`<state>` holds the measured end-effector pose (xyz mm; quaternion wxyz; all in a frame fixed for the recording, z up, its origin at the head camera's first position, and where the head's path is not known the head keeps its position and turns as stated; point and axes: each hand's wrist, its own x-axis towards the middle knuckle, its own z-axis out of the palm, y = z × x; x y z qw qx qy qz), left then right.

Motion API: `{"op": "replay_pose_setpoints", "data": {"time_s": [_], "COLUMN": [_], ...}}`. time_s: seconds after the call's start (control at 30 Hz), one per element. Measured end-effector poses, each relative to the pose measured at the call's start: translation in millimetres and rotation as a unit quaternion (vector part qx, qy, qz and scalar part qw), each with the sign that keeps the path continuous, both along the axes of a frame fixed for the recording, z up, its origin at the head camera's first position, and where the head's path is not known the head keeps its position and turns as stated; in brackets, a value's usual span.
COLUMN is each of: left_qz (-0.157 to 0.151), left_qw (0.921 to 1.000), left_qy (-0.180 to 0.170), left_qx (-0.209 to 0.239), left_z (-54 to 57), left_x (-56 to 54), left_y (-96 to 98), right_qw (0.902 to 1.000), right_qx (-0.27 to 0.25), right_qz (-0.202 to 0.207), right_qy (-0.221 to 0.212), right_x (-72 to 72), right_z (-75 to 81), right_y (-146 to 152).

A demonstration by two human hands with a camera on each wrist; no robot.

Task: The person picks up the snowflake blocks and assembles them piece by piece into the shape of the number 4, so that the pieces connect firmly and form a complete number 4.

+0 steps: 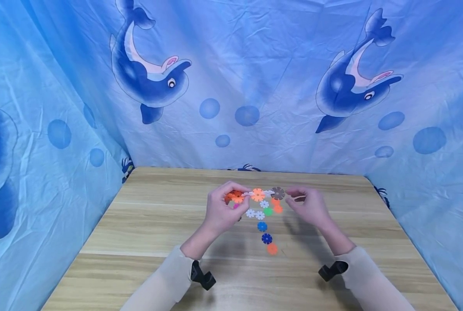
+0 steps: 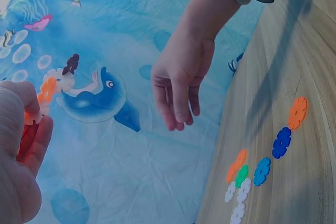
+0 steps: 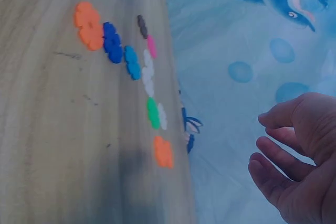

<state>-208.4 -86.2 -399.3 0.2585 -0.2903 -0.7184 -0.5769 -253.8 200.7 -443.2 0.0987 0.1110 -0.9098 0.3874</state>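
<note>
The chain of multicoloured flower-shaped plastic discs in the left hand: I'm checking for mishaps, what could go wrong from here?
Only the left hand supports the chain, so its dark brown end disc might detach. The empty right hand could knock it. A dropped chain might disturb the green disc on the wood-grain table.

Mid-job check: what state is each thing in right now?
Chain: discs joined, held off the table
Brown disc: joined at the chain's end
Left hand: pinching the chain
Right hand: fingers relaxed, holding nothing
Light blue disc: flat on table
Dark blue disc: flat on table
Cloth: hanging, creased
</note>
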Motion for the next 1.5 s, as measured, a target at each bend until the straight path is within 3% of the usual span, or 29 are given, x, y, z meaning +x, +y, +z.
{"op": "replay_pose_setpoints", "data": {"time_s": [0.53,0.93,1.17,1.5], "left_qz": [-0.003,-0.006,-0.006,-0.004], "left_qw": [1.0,1.0,1.0,0.9999], "left_qy": [0.0,-0.006,-0.008,-0.014], "left_qx": [0.001,-0.003,0.0,-0.006], "left_z": [-1.4,1.2,0.5,-0.6], "left_x": [0.8,1.3,2.1,2.2], "left_y": [0.2,-0.2,-0.5,-1.1], "right_qw": [0.9978,0.9908,0.9873,0.9837], "right_qx": [0.047,0.125,0.142,0.169], "right_qz": [0.013,0.038,0.047,0.056], "right_qy": [-0.044,-0.036,-0.053,-0.029], "right_x": [-11.0,-18.2,-20.2,-20.1], "right_z": [-29.3,-46.7,-55.1,-58.1], "right_y": [-3.9,-11.2,-16.3,-19.6]}}
